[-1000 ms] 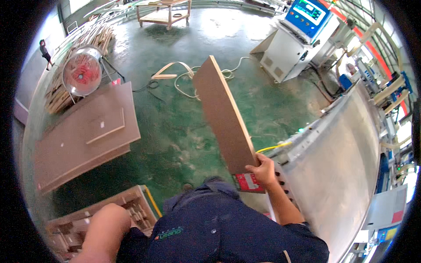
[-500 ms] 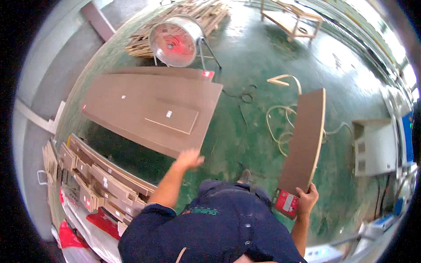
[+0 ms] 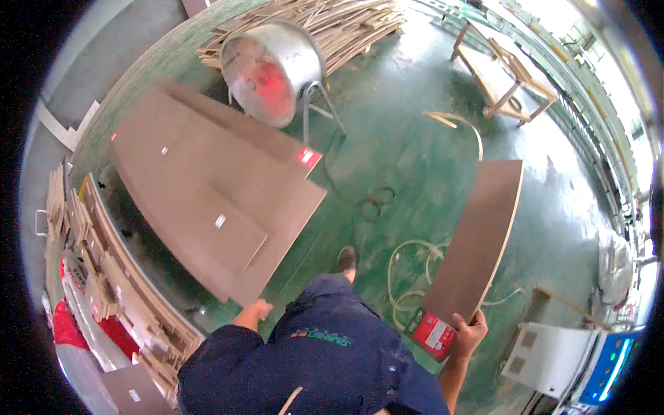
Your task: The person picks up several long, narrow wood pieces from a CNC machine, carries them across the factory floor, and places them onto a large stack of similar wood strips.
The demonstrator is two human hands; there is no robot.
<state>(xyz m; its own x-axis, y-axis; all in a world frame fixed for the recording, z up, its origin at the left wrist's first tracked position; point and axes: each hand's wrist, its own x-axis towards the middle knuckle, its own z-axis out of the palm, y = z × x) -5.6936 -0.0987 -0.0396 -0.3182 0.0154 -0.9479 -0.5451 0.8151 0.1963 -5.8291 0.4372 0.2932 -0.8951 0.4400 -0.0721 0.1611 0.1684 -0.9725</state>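
My right hand [image 3: 468, 335] grips the lower right edge of a long brown board [image 3: 477, 228], which is held raised and slanting away from me. A red label [image 3: 436, 333] covers the board's near end. Beside the near corner of a large brown panel [image 3: 187, 194] is my left hand [image 3: 254, 314], empty, its fingers loosely apart; whether it touches the panel is hard to tell. On that panel lies a smaller brown board [image 3: 238, 228] with a white sticker. Another panel with a red label [image 3: 308, 157] shows along its far side.
A large drum fan [image 3: 266, 76] stands beyond the panels, before a pile of wood strips [image 3: 346, 28]. Stacked board pieces [image 3: 128, 290] line the left. Coiled strapping [image 3: 398, 277] and a dark cable [image 3: 373, 204] lie on the green floor. A wooden cart [image 3: 494, 76] and white cabinet [image 3: 550, 356] stand right.
My view has turned and moved forward, bringing the fan and panels closer. My left hand has dropped lower, nearer my body. The right hand still holds the board.
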